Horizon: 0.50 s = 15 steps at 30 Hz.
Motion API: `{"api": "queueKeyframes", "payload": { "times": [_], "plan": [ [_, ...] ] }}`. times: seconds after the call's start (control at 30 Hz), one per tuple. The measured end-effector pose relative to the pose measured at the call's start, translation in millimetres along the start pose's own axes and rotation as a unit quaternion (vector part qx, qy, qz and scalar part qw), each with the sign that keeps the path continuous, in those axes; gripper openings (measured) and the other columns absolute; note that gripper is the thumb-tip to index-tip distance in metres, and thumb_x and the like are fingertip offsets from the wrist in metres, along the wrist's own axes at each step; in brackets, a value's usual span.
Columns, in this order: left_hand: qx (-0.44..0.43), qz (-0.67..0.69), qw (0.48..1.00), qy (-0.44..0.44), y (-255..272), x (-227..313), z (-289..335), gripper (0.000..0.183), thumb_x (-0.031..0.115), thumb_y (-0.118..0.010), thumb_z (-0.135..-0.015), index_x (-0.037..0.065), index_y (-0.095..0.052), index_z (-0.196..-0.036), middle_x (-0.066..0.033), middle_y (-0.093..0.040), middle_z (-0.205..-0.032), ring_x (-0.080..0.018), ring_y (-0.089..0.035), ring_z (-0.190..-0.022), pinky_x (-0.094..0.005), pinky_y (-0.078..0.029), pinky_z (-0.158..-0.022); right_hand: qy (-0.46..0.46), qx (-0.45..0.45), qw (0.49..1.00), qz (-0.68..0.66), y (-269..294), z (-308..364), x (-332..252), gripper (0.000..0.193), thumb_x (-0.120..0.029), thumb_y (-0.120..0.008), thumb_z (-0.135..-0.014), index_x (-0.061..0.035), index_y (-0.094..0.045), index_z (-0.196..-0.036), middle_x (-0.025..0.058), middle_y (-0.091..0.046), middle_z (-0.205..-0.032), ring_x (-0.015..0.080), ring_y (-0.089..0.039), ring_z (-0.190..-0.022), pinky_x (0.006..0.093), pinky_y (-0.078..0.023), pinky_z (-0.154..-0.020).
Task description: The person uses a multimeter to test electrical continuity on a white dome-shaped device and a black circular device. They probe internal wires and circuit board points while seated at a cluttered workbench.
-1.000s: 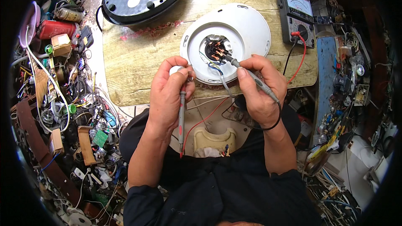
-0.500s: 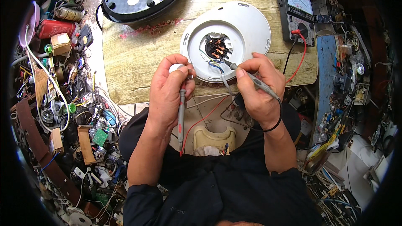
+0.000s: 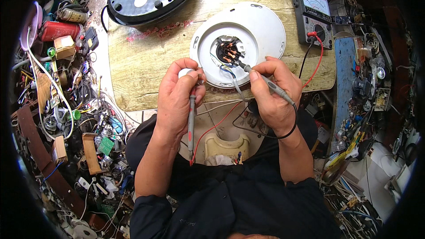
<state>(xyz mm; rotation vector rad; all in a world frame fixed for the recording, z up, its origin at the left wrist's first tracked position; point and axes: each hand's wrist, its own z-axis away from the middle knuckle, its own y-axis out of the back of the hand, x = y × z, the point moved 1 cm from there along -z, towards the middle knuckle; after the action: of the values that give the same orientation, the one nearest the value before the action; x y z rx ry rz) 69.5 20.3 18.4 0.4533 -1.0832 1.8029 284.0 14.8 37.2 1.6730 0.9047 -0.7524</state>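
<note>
Head view: the left hand (image 3: 179, 102) pinches a small white rounded part (image 3: 184, 72) and a downward-pointing grey-and-red plastic probe (image 3: 191, 126), which so divided a grip could drop. The right hand (image 3: 278, 90) grips a grey black-corded plastic probe (image 3: 275, 88); a slip could bridge crowded copper-coloured contacts (image 3: 230, 55) inside the white plastic base (image 3: 270, 27), near the edge of the wood-patterned counter (image 3: 148, 71).
</note>
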Motion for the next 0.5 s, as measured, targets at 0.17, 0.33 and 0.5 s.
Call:
{"api": "queueKeyframes", "payload": {
  "times": [0.17,0.33,0.5],
  "plan": [
    [0.001,0.003,1.0,0.002,-0.3,1.3,1.1,0.019,0.006,-0.051,-0.101,0.005,-0.052,-0.12,-0.0078,-0.063,-0.098,-0.0083,-0.048,-0.061,-0.0219,-0.035,-0.052,-0.042,0.002,0.999,-0.009,0.4,-0.2,-4.6,0.007,-0.004,-0.072,-0.085,-0.0027,-0.065,-0.085,0.0114,-0.066,-0.067,0.0315,-0.063,-0.062,0.0461,-0.053,-0.092],
    [0.008,-0.008,1.0,0.007,-2.6,2.3,2.4,0.021,0.004,-0.05,-0.099,0.005,-0.053,-0.12,-0.0102,-0.063,-0.099,-0.0096,-0.047,-0.062,-0.0214,-0.036,-0.054,0.009,0.004,1.0,0.012,-1.0,0.0,-2.4,0.007,-0.004,-0.072,-0.085,-0.0029,-0.065,-0.087,0.0113,-0.066,-0.068,0.0323,-0.064,-0.063,0.0469,-0.053,-0.092],
    [0.003,-0.003,1.0,-0.001,-0.9,0.2,1.9,0.019,0.006,-0.051,-0.101,0.006,-0.052,-0.12,-0.0076,-0.063,-0.098,-0.0085,-0.048,-0.062,-0.0218,-0.035,-0.053,0.034,0.007,0.999,0.025,-1.8,-1.8,-1.0,0.009,-0.003,-0.073,-0.084,-0.0031,-0.065,-0.088,0.0113,-0.067,-0.069,0.0325,-0.065,-0.064,0.0477,-0.054,-0.091]
  ]
}}
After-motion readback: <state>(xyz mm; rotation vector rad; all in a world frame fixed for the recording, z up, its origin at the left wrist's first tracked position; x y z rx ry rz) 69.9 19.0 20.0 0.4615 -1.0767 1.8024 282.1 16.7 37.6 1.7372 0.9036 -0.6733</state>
